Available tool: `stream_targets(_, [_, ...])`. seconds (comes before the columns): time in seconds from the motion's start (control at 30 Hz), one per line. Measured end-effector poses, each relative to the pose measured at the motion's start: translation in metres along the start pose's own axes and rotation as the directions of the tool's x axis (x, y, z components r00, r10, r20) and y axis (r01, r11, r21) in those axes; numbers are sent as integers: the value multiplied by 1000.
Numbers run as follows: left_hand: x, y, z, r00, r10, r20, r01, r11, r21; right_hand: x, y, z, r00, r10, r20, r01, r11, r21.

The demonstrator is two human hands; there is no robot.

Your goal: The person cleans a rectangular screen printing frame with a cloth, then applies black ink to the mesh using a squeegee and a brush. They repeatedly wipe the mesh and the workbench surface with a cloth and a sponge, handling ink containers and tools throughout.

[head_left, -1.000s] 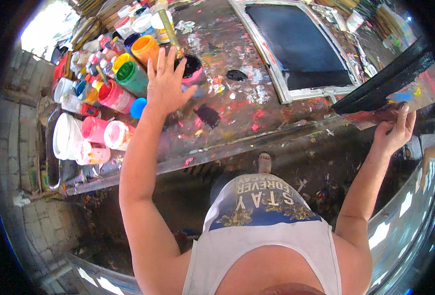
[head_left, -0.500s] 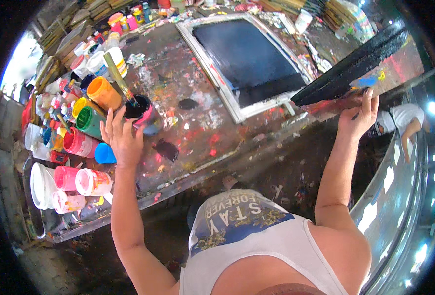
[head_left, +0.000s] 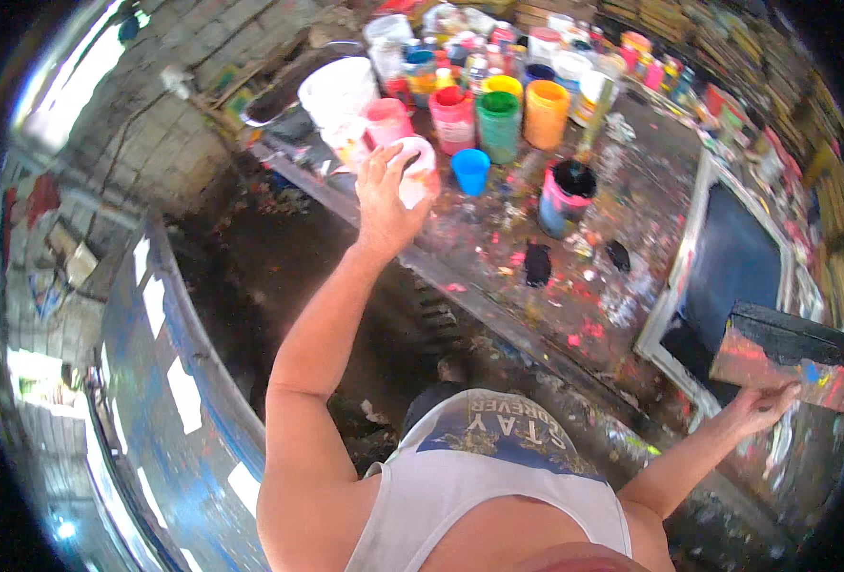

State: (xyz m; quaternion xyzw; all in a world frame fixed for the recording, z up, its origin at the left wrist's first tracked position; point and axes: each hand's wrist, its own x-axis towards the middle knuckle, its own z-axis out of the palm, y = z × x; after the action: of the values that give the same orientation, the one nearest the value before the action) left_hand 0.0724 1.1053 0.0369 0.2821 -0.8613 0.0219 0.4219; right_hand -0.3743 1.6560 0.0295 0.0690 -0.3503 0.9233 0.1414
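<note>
My left hand (head_left: 390, 198) is at a white, pink-smeared paint tub (head_left: 416, 153), its fingers curled over the front and rim. Beside that are a pink tub (head_left: 387, 118), a white bucket (head_left: 334, 88) and a small blue cup (head_left: 470, 170). My right hand (head_left: 763, 405) grips a paint-stained squeegee (head_left: 765, 357) with a black blade, held over the lower part of a framed screen (head_left: 719, 262) coated dark. A pink container of black paint (head_left: 565, 210), with a stick in it, stands on the spattered table (head_left: 593, 305).
Several paint jars and bottles (head_left: 498, 114) crowd the back of the table. Wooden frames (head_left: 827, 114) are stacked at the back right. A curved panel (head_left: 169, 372) with white patches is at lower left, beside a block wall (head_left: 214, 67).
The view has swung left. My left hand has moved from beside the black and green paint containers to the white tub at the table's front. The other person at the right has left view.
</note>
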Motion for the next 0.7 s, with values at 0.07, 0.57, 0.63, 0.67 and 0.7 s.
stream_targets(0.07, [-11,-23,-35,999,-34,-10,34,997,66,-12,16,28,997,13,-82,-20,996,-84])
stream_targets(0.57, [-142,-351,-242,773,-603,-196,622,660,421,-197,108,278,981,125,148,-125,992,-9])
stream_targets(0.63, [-158,-391,-260,775,-602,-193,619,659,428,-222,122,301,966,218,136,-223,975,19])
stream_targets(0.67, [-160,-409,-268,761,-622,-184,629,637,446,-234,131,312,958,227,178,-233,972,15])
stream_targets(0.7, [-158,-427,-276,766,-619,-173,623,648,438,-245,140,324,959,195,207,-199,980,-4])
